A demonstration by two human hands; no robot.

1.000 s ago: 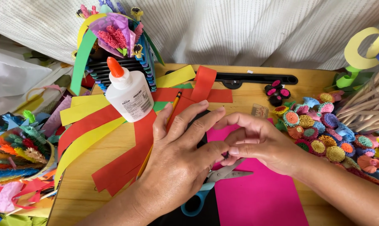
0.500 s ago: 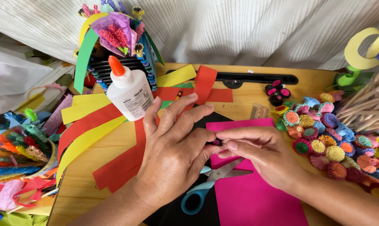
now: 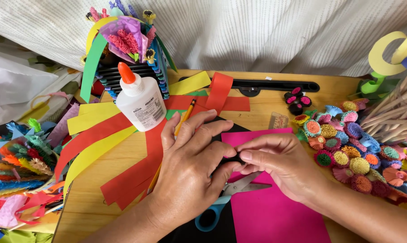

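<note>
Everywhere, paper strips (image 3: 122, 135) on wooden table (image 3: 266, 117)

A white glue bottle (image 3: 141, 105) wears an orange cap. Paper strips (image 3: 105, 135) run red and yellow — one arch green. The paper sheet (image 3: 275, 211) is hot pink, the scissors (image 3: 221, 207) blue-handled, and the rolled paper flowers (image 3: 347, 153) multicoloured — orange, teal, yellow, magenta.

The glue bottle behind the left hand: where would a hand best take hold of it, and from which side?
Probably around the white body of the glue bottle, below the orange cap. It stands upright but leans slightly left in the picture, and the wide body offers more grip than the narrow cap. Come from the front right, over the left hand; the stacked paper craft crowds its back.
</note>
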